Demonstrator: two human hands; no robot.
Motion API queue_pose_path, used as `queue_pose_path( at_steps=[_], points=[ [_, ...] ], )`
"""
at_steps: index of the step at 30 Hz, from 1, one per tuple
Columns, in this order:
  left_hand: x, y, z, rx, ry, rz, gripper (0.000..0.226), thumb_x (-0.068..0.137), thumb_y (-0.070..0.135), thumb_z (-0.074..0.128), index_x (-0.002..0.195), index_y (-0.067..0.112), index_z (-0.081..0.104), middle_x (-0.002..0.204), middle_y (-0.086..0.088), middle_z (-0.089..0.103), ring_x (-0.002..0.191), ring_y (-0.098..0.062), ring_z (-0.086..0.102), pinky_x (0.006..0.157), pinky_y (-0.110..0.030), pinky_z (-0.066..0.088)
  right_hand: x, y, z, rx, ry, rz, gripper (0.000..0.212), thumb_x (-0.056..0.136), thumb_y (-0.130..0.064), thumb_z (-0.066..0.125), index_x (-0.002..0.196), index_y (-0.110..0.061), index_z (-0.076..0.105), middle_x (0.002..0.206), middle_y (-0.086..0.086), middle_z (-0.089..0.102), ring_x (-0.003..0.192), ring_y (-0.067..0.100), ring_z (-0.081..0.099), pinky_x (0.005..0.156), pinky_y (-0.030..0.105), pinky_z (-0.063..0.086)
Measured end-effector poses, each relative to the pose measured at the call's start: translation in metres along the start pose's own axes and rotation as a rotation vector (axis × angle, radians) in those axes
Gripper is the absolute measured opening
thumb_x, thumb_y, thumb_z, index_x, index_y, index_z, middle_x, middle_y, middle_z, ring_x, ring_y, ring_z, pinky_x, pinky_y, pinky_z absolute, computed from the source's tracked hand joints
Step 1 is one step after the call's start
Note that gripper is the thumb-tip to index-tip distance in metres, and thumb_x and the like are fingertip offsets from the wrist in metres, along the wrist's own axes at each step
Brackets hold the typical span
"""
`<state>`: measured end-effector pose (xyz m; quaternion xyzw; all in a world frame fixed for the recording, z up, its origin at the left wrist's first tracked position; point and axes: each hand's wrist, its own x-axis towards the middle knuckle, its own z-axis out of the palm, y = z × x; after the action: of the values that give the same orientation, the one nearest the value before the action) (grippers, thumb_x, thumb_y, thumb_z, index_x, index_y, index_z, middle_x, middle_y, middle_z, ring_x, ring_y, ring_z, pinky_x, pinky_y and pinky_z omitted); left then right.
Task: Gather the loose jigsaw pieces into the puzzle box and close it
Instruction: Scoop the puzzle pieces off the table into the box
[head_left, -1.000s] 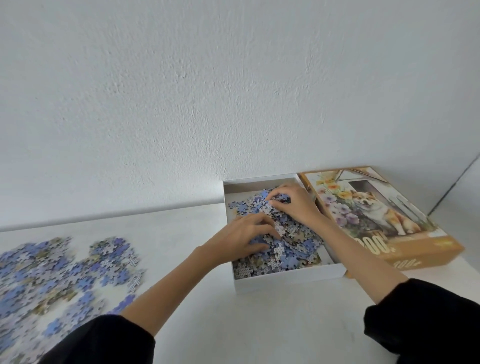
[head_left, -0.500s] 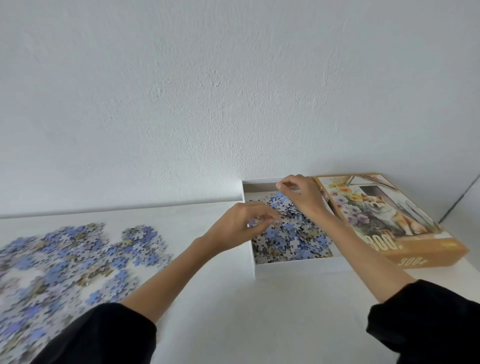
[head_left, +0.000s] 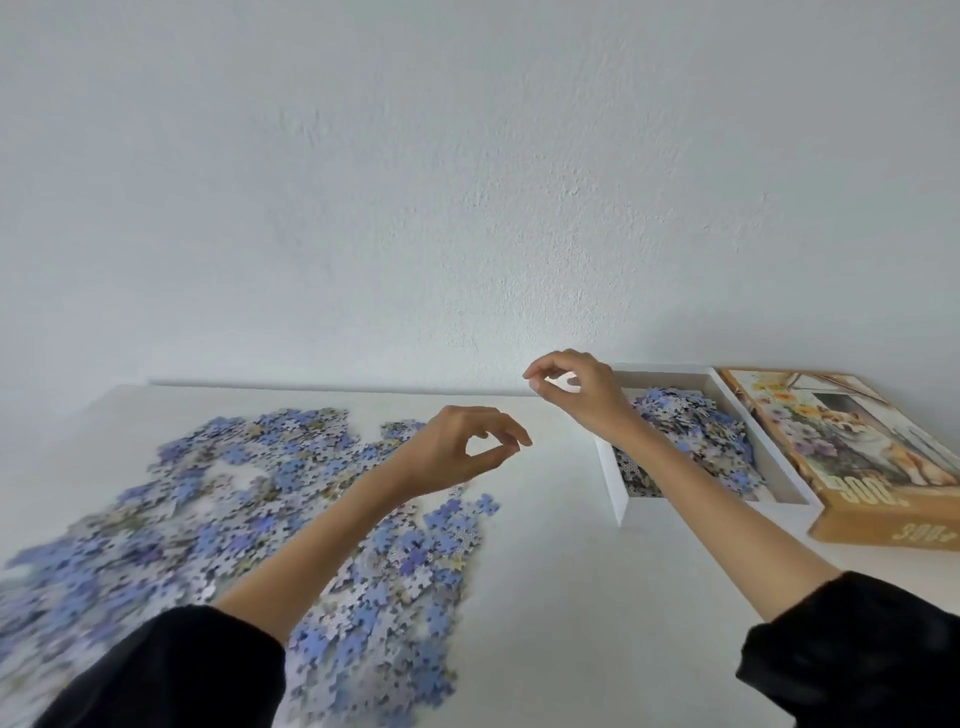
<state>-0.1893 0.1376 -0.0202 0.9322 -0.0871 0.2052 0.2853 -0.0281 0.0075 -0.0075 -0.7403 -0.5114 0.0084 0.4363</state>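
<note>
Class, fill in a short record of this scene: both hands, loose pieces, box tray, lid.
Left hand: loosely curled, empty, above the pile
Right hand: curled, raised by the tray; contents unclear
Loose blue-and-white jigsaw pieces: spread on white table
White cardboard box tray: open, partly filled
Orange dog-picture lid: off, right of tray

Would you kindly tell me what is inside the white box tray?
A heap of jigsaw pieces fills the white box tray. The right forearm crosses its left side, covering whatever lies beneath.
</note>
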Motion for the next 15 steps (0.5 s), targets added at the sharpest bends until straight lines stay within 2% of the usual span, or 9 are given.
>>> queue_pose_path(
  at_steps=[6, 8, 11, 13, 15],
  points=[
    [-0.066, -0.035, -0.055, 0.039, 0.020, -0.041, 0.017, 0.089, 0.016, 0.058, 0.103, 0.013, 0.068, 0.097, 0.005, 0.070, 0.087, 0.000, 0.064, 0.081, -0.025, 0.053, 0.000, -0.047, 0.068, 0.051, -0.051, -0.002, 0.008, 0.086, -0.018, 0.062, 0.089, -0.025, 0.065, 0.087, -0.012, 0.063, 0.090, 0.005, 0.053, 0.075, -0.001, 0.031],
    [-0.092, -0.049, -0.071, 0.048, -0.009, -0.083, 0.016, 0.091, 0.017, 0.057, 0.103, 0.014, 0.067, 0.098, 0.006, 0.069, 0.088, 0.004, 0.062, 0.082, -0.021, 0.052, -0.003, -0.061, 0.093, 0.084, -0.060, 0.014, 0.009, 0.086, -0.018, 0.062, 0.090, -0.025, 0.065, 0.091, -0.006, 0.065, 0.091, 0.005, 0.054, 0.075, 0.000, 0.032],
    [-0.131, -0.068, -0.095, 0.093, -0.090, -0.166, 0.028, 0.088, 0.035, 0.053, 0.109, 0.018, 0.064, 0.105, 0.010, 0.061, 0.095, 0.005, 0.056, 0.090, -0.018, 0.047, -0.012, -0.084, 0.135, 0.123, -0.095, 0.045, 0.009, 0.085, -0.015, 0.063, 0.093, -0.019, 0.066, 0.094, 0.001, 0.067, 0.087, 0.001, 0.056, 0.076, 0.002, 0.036],
    [-0.157, -0.081, -0.109, 0.106, -0.171, -0.239, 0.046, 0.083, 0.051, 0.050, 0.116, 0.021, 0.060, 0.115, 0.009, 0.053, 0.106, -0.002, 0.051, 0.097, -0.021, 0.041, -0.017, -0.095, 0.163, 0.114, -0.168, 0.079, 0.015, 0.084, -0.019, 0.065, 0.099, -0.017, 0.066, 0.098, 0.000, 0.066, 0.087, -0.003, 0.056, 0.082, 0.009, 0.040],
    [-0.182, -0.093, -0.121, 0.096, -0.272, -0.308, 0.069, 0.072, 0.071, 0.048, 0.125, 0.027, 0.052, 0.128, 0.008, 0.043, 0.119, -0.005, 0.039, 0.102, -0.026, 0.033, -0.022, -0.105, 0.189, 0.052, -0.269, 0.107, 0.035, 0.080, -0.040, 0.065, 0.111, -0.025, 0.060, 0.109, -0.005, 0.061, 0.098, 0.000, 0.054, 0.095, 0.029, 0.043]
  ],
)
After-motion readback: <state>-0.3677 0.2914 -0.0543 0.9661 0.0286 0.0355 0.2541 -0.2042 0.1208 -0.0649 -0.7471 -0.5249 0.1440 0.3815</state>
